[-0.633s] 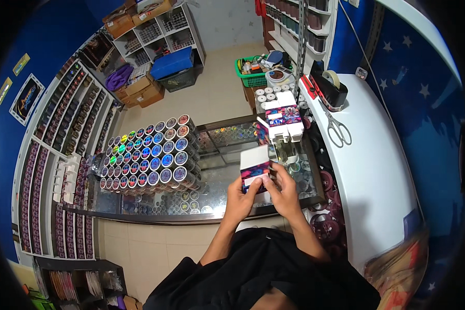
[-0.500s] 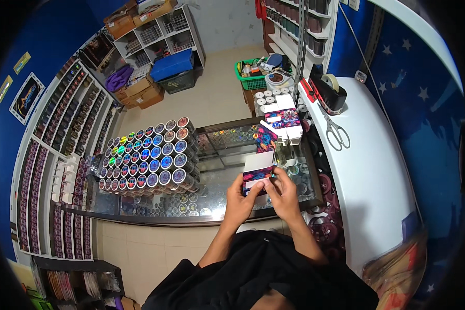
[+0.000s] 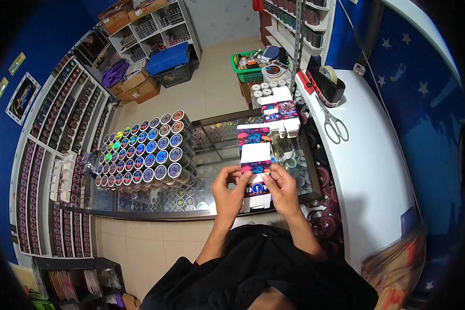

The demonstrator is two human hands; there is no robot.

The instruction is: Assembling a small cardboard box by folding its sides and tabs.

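Note:
A partly unfolded cardboard box (image 3: 256,152), printed in purple, pink and blue with white panels, is held up over the glass counter. Its left edge is pinched by my left hand (image 3: 229,190), thumb on the printed face. On the opposite edge my right hand (image 3: 283,192) grips it the same way. White flaps stick out at the far and near ends. Just beyond my right hand, a pile of similar flat printed boxes (image 3: 279,110) lies on the counter's far right corner.
Stacked round tins (image 3: 139,155) with shiny lids fill the counter's left part. On the white side table (image 3: 361,165) at right are scissors (image 3: 336,126) and a tape dispenser (image 3: 325,85). White-capped containers (image 3: 266,89) and a green basket (image 3: 250,72) stand beyond. Shelves line the left wall.
The box in my hands has opened out longer and straighter, showing more of its printed panels and near flaps. Both hands have moved slightly left, and the view has shifted a little.

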